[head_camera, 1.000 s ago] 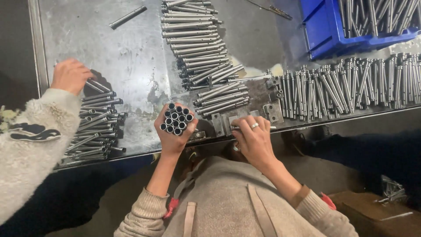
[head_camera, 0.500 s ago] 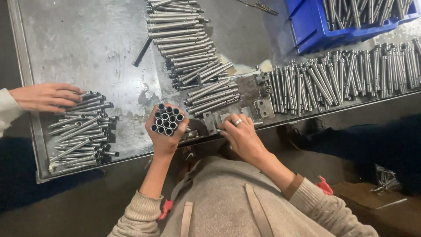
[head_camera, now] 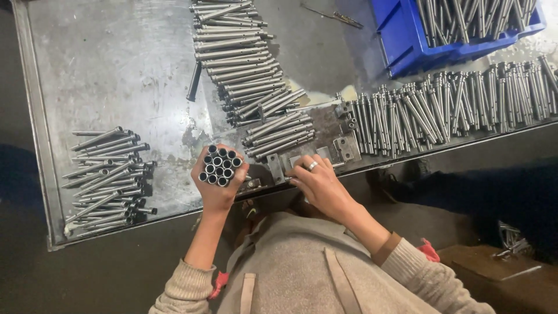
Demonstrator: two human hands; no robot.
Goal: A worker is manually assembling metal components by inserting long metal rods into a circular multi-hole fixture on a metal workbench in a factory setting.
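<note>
A bundle of tubes [head_camera: 220, 165] is clasped upright in the left hand [head_camera: 217, 187], fingers wrapped round it, open ends up, just over the table's [head_camera: 116, 75] near edge. The right hand [head_camera: 318, 185] is laid on a metal fixture [head_camera: 302, 160] at that edge, fingers bent down on it; whether anything is gripped cannot be told. A row of rods [head_camera: 250, 70] is spread beyond, one pile [head_camera: 107, 174] left, another [head_camera: 453, 104] right, beneath a blue bin [head_camera: 407, 46].
</note>
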